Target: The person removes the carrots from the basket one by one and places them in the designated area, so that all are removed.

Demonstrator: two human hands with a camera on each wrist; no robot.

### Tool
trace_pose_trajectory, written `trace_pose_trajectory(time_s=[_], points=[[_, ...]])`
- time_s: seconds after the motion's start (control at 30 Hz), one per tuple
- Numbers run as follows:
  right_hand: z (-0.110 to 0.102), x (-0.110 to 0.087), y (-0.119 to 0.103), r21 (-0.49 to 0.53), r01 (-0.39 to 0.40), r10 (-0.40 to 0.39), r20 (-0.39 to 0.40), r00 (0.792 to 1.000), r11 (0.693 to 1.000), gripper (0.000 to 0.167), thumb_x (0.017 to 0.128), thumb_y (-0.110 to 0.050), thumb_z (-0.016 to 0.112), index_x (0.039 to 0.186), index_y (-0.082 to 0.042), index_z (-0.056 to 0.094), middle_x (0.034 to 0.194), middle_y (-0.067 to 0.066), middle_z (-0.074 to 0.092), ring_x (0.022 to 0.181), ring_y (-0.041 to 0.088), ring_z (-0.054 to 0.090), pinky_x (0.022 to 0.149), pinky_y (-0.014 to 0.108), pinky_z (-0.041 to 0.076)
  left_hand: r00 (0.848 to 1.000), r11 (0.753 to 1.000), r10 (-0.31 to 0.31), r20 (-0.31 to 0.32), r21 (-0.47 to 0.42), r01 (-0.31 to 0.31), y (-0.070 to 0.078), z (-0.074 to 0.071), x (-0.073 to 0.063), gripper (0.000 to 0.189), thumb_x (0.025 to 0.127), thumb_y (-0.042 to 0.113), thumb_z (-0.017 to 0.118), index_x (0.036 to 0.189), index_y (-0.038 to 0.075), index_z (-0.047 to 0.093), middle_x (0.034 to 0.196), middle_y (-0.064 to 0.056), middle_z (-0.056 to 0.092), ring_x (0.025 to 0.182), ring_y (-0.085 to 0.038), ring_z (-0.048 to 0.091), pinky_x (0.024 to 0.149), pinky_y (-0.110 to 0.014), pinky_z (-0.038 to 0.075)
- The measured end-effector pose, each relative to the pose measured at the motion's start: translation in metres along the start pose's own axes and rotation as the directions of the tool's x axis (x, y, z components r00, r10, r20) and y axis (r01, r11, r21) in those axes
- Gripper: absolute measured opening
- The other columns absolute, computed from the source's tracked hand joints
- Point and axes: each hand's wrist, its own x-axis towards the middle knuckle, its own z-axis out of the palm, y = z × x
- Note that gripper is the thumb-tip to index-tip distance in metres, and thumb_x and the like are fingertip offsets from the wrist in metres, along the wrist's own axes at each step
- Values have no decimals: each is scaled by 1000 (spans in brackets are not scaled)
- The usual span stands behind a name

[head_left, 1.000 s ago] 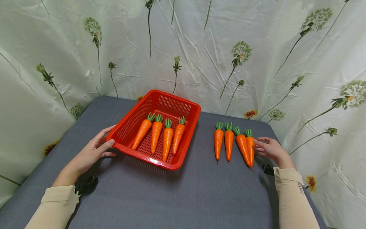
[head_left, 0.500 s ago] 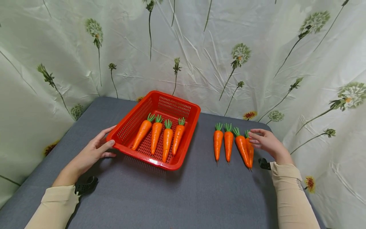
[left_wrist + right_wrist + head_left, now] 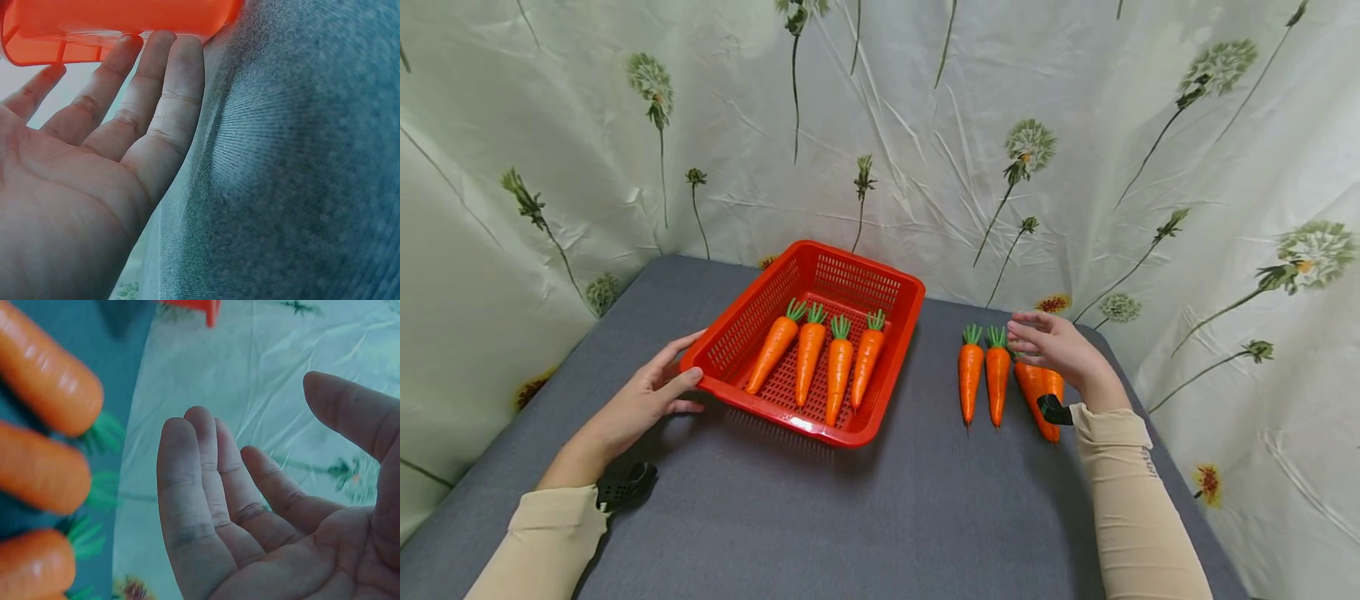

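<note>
In the head view, my left hand (image 3: 643, 396) touches the near left corner of a red plastic basket (image 3: 775, 423), thumb at the rim. The left wrist view shows its fingers (image 3: 178, 94) nearly straight, tips against the basket's side. Several orange toy carrots (image 3: 808, 360) with green tops lie side by side inside. My right hand (image 3: 1063, 350) is held over a row of carrots right of the basket, fingers loosely extended and holding nothing. It hides the tops of the two rightmost carrots (image 3: 1037, 392); the left carrot (image 3: 970, 383) and its neighbour (image 3: 997, 383) show fully.
A grey cloth-covered table (image 3: 880, 533) lies under everything. Behind it hangs a pale curtain (image 3: 925, 125) with printed dandelions, meeting the table's back edge. Black wrist straps (image 3: 627, 486) show at both cuffs.
My right hand has risen from beside the rightmost carrot and moved left above the row. My left hand stays at the basket's corner; the basket and carrots have not moved.
</note>
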Motion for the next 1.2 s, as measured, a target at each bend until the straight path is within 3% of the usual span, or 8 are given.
trace_pose_trajectory(time_s=[0.17,0.33,0.83,1.2], points=[[19,8,-19,17,19,-19,27,999,1000,69,114,-38,52,166,3,28,154,26,50,130,24,66,104,30,59,1000,1000,6,5,2,-6,0,0,-1,66,115,24,51,173,23,19,162,-35,37,111,3,66,84,-32,65],[41,19,-34,54,16,-19,58,998,998,68,115,-35,52,167,0,27,161,32,43,148,42,52,117,43,52,1000,1000,9,5,4,-9,0,1,0,64,116,25,51,173,24,20,161,-33,38,112,3,67,85,-33,66],[108,50,-80,164,21,-44,136,990,986,64,113,-23,56,166,1,28,165,25,46,144,43,57,119,52,48,1000,1000,21,12,-7,-21,0,2,1,64,115,24,52,172,23,22,160,-31,40,113,0,67,86,-35,66],[146,66,-102,221,-6,-36,187,982,975,64,112,-20,59,165,0,30,161,28,49,144,44,56,120,55,47,1000,1000,20,7,-1,-20,0,2,1,64,115,25,52,172,22,22,160,-32,40,112,1,67,85,-34,66]])
